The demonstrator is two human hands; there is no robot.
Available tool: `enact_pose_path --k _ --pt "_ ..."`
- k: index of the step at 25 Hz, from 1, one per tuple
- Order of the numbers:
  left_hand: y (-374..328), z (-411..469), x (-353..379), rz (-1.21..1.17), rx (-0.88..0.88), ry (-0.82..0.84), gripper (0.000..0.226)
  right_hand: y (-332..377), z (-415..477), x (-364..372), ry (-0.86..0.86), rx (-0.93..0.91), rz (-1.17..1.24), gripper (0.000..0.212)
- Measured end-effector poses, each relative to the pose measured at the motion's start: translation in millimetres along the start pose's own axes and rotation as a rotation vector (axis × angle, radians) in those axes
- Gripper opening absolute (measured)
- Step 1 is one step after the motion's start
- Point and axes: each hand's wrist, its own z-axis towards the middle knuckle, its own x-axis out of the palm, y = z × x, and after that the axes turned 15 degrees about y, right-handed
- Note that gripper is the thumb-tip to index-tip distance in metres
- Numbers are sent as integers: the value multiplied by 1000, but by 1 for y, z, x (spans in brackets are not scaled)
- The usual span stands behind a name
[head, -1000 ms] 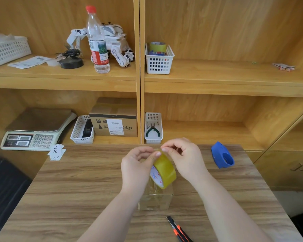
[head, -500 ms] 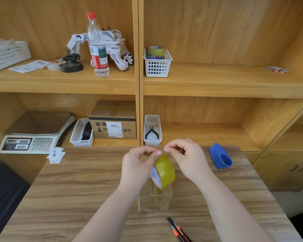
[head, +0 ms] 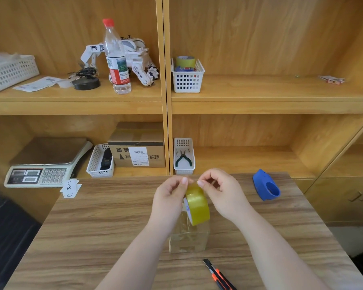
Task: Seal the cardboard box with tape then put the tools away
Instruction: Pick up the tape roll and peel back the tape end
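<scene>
A yellow tape roll (head: 198, 207) stands on edge above the table, gripped by my left hand (head: 169, 197) at its left side. My right hand (head: 222, 193) pinches at the top of the roll, fingertips almost touching those of the left. Below the roll a small box (head: 189, 239) wrapped in glossy tape sits on the wooden table (head: 92, 227). An orange and black utility knife (head: 218, 275) lies near the front edge. A blue tape dispenser (head: 265, 186) rests at the table's back right.
Behind the table stands a wooden shelf. Its lower level holds a scale (head: 44, 164), a white basket (head: 101, 162), a cardboard box (head: 137, 146) and a basket with pliers (head: 183, 158). Above are a water bottle (head: 116, 59), a toy robot (head: 138, 59) and a basket of tape rolls (head: 187, 76).
The view has tilted slightly, so the shelves sit lower in frame. My right fingertips have shifted a little at the top of the roll. The box and knife have not moved.
</scene>
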Motion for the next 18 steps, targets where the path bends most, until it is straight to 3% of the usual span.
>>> enact_pose_path --k 1,4,6,13,18 --pt "1 -3 0 -41 1 9 22 0 0 0 13 9 -2 23" --pt "11 -8 4 -119 -104 -15 98 0 -1 2 68 18 -41 22" --pt "16 -9 7 -153 -189 -20 113 0 -2 2 83 20 -51 20" --pt "24 -5 7 -135 -285 -109 103 4 -2 -2 87 5 -59 21" --pt "24 3 -3 -278 -217 27 91 7 10 6 60 21 -34 12"
